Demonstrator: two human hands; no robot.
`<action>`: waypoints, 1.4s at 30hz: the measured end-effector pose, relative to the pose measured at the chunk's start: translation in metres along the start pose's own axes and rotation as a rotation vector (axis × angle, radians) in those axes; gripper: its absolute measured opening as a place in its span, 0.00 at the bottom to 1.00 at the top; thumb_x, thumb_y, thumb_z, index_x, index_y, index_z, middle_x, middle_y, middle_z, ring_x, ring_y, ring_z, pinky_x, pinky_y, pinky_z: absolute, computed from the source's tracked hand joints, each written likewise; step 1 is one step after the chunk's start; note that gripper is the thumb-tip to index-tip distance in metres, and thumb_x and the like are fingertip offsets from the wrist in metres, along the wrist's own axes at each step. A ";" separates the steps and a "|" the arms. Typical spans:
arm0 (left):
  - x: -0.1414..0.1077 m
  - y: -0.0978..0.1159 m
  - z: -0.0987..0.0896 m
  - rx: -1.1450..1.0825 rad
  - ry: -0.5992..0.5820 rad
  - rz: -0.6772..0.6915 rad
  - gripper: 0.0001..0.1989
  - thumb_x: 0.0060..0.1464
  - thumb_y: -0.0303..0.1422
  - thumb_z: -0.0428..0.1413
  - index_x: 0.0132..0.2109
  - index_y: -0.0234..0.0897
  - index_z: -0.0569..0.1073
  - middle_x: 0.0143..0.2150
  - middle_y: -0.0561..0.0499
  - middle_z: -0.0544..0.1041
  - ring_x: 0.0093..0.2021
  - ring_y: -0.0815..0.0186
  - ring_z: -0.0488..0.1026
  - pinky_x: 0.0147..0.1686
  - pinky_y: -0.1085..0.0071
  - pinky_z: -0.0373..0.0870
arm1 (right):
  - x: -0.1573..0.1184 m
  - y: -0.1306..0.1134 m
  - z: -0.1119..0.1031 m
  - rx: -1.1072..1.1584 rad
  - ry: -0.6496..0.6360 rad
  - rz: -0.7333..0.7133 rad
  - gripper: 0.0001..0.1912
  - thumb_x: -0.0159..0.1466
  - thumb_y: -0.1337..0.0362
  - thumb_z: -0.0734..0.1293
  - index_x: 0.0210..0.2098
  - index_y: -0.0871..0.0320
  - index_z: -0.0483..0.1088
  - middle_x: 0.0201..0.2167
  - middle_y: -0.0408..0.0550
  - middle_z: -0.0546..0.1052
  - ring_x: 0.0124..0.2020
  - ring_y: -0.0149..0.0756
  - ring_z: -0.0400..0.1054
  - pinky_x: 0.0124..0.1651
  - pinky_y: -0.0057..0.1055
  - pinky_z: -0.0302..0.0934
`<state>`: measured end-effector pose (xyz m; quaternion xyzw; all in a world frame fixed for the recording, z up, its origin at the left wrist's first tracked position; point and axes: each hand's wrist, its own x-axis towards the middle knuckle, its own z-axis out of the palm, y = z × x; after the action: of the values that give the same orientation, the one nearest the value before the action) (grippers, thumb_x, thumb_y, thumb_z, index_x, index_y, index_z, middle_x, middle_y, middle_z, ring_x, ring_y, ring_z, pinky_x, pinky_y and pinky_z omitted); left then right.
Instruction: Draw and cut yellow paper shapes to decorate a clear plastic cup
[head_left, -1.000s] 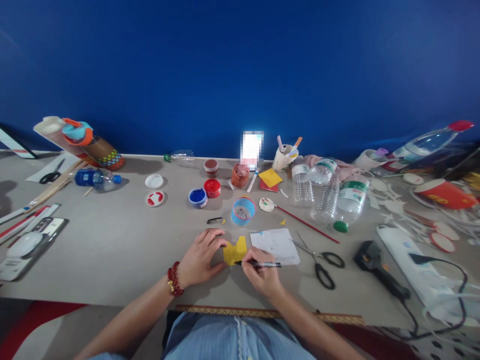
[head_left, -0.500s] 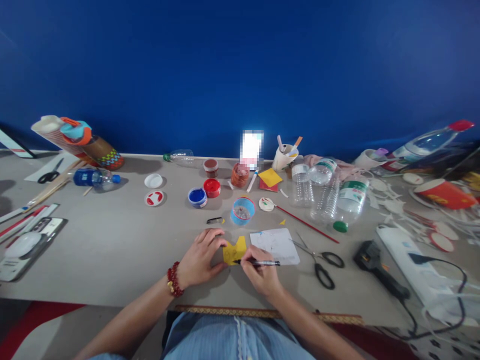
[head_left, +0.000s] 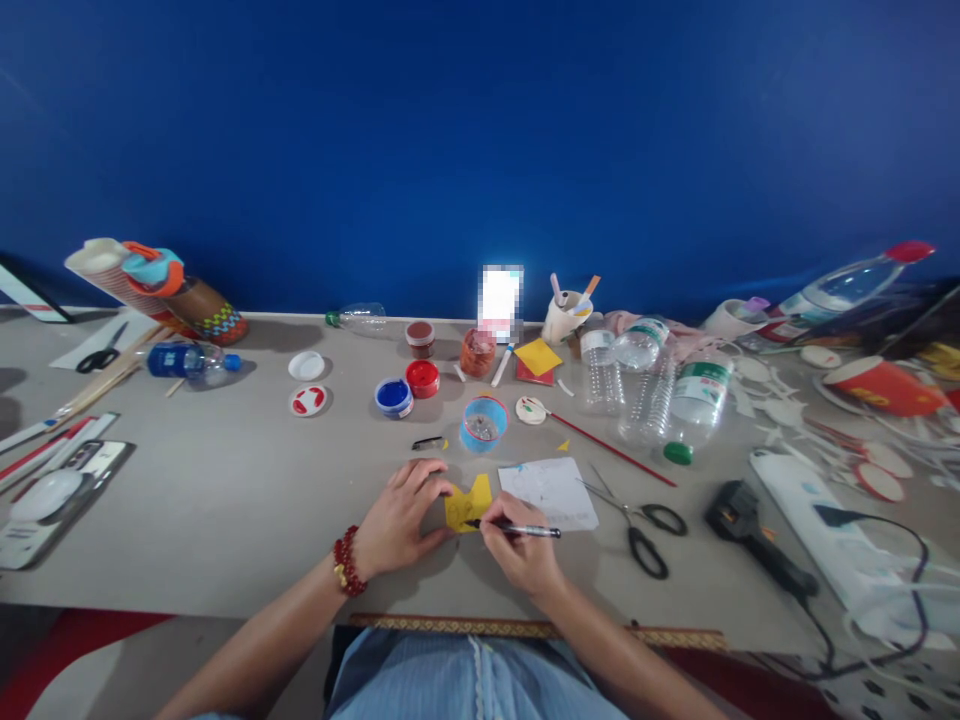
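A small yellow paper, cut with a notch in its top edge, lies on the table in front of me with some dark pen lines on it. My left hand rests at its left side, index finger and thumb pressed against that edge. In my right hand is a black pen, gripped near the tip, which touches the lower part of the yellow paper. Beside it, partly behind my right hand, lies a white sheet with faint marks. A black pen cap sits beyond my left hand.
Open scissors lie right of the sheet, with a glue gun and power strip further right. A blue cup, blue paint, red paint and a paintbrush are ahead. Plastic bottles crowd the right.
The view has shifted very slightly. Both hands, the pen and the yellow paper keep almost the same positions.
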<state>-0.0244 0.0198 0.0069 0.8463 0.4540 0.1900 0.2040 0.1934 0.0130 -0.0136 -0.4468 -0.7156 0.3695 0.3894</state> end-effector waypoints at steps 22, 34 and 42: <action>0.000 -0.007 0.001 -0.039 0.015 0.023 0.26 0.55 0.39 0.58 0.59 0.41 0.62 0.58 0.41 0.65 0.58 0.52 0.62 0.56 0.53 0.63 | 0.000 0.001 0.000 0.019 -0.015 -0.003 0.07 0.57 0.71 0.61 0.23 0.57 0.65 0.18 0.39 0.67 0.20 0.29 0.59 0.25 0.25 0.50; 0.006 -0.014 0.010 -0.011 0.065 -0.042 0.15 0.62 0.27 0.48 0.55 0.41 0.68 0.55 0.44 0.67 0.55 0.57 0.65 0.55 0.58 0.66 | 0.000 -0.003 0.001 0.041 -0.014 -0.043 0.06 0.57 0.71 0.61 0.25 0.57 0.66 0.18 0.39 0.68 0.19 0.28 0.59 0.24 0.24 0.51; 0.003 -0.007 0.001 -0.042 0.024 -0.017 0.19 0.55 0.42 0.58 0.52 0.41 0.67 0.55 0.43 0.66 0.56 0.53 0.63 0.54 0.55 0.64 | 0.002 -0.005 -0.002 0.071 -0.022 0.039 0.05 0.58 0.70 0.61 0.27 0.57 0.66 0.19 0.40 0.69 0.20 0.28 0.61 0.24 0.24 0.52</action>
<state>-0.0272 0.0259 0.0026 0.8354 0.4597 0.2081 0.2179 0.1929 0.0140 -0.0077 -0.4424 -0.6975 0.4070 0.3900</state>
